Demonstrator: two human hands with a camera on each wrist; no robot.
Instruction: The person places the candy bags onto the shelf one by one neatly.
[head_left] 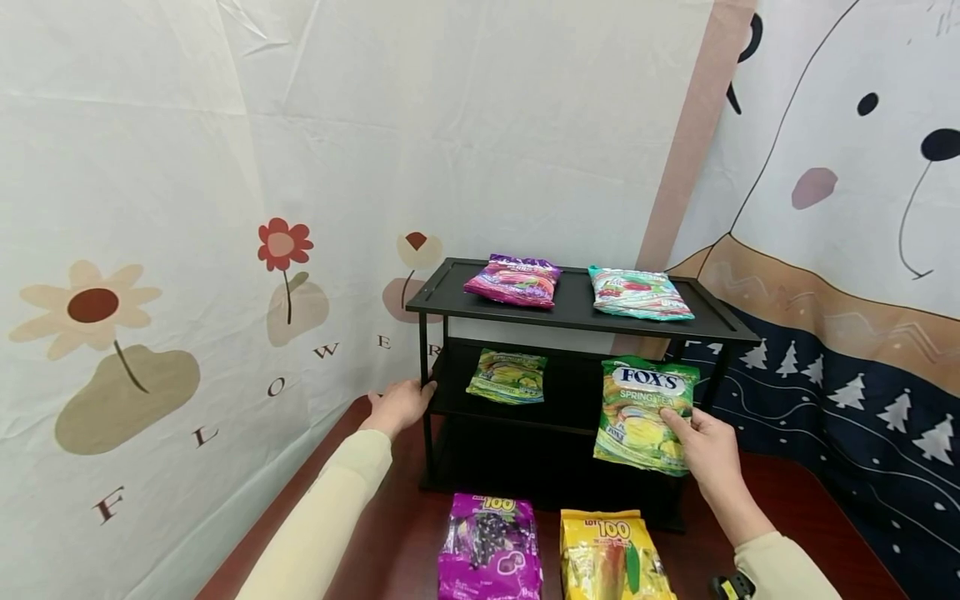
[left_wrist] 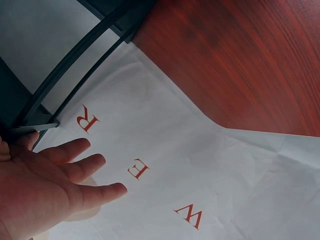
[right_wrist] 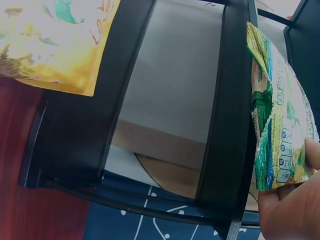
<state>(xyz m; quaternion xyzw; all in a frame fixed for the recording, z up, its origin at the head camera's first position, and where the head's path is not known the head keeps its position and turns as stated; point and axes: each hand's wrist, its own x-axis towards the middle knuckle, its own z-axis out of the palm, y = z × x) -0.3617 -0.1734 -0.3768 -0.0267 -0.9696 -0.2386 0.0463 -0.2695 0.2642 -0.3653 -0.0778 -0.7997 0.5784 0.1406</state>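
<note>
The right hand (head_left: 708, 454) pinches a green bag (head_left: 637, 412) by its right edge, long axis near upright, before the right half of the rack (head_left: 575, 292). Farther from the bag, the left hand (head_left: 399, 405), fingers loosely spread, is at the left post (head_left: 424, 354).

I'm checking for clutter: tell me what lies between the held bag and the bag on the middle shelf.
No object: the head view shows only bare black shelf between the held bag and the other bag.

Fox's bag (head_left: 637, 412): glossy, crinkled plastic | rack (head_left: 574, 293): matt metal | table (left_wrist: 240, 60): smooth, wood-grained
</note>
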